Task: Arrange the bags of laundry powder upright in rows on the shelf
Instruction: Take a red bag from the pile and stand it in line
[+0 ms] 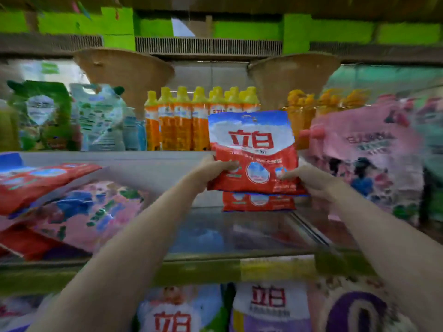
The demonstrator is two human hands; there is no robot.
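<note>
A red, white and blue bag of laundry powder (254,144) is held upright above the shelf (215,236), right of centre. My left hand (211,170) grips its lower left edge, thumb on the front. My right hand (309,179) grips its lower right edge. Just below it the bottom of a second red bag (259,202) shows, standing on the shelf. At the left, another red bag (36,180) lies flat on top of pink bags (91,214).
Tall pink bags (366,159) stand at the right of the shelf. Behind are orange bottles with yellow caps (191,121) and green and pale refill pouches (72,116). Two cardboard flaps (124,70) hang from above. More powder bags (268,305) fill the shelf below.
</note>
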